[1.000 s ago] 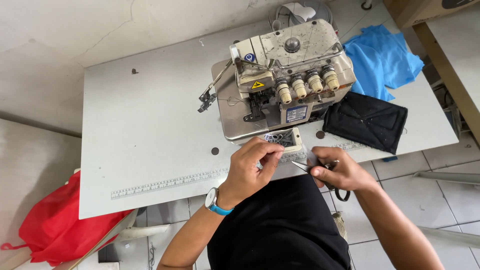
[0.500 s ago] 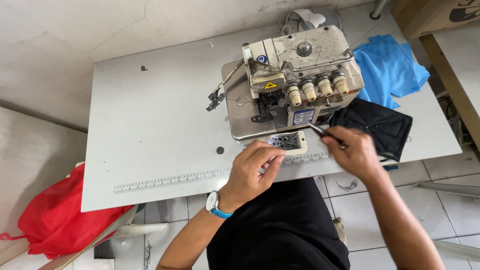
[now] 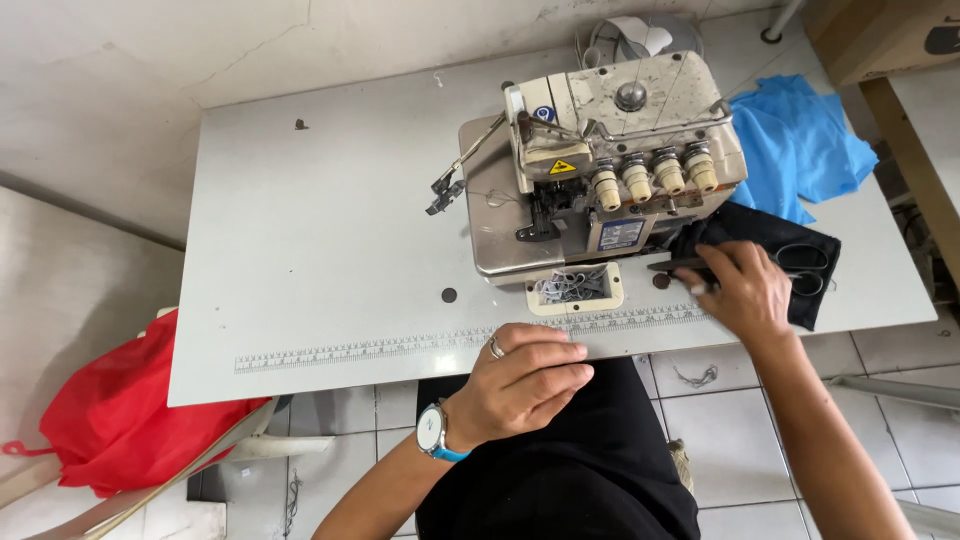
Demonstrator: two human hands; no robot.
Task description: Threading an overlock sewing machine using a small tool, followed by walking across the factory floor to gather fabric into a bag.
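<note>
The right hand (image 3: 745,290) is lying on black fabric (image 3: 790,250) just right of the overlock sewing machine (image 3: 610,170), fingers pinching dark scissors (image 3: 700,266). The left hand (image 3: 525,385) is resting loosely curled, holding nothing, at the tabletop (image 3: 330,250) edge in front of the machine.

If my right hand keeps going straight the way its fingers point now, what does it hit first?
The right hand points up and left across the black fabric, so it would most likely meet the base of the sewing machine first, though depth is hard to judge.
</note>
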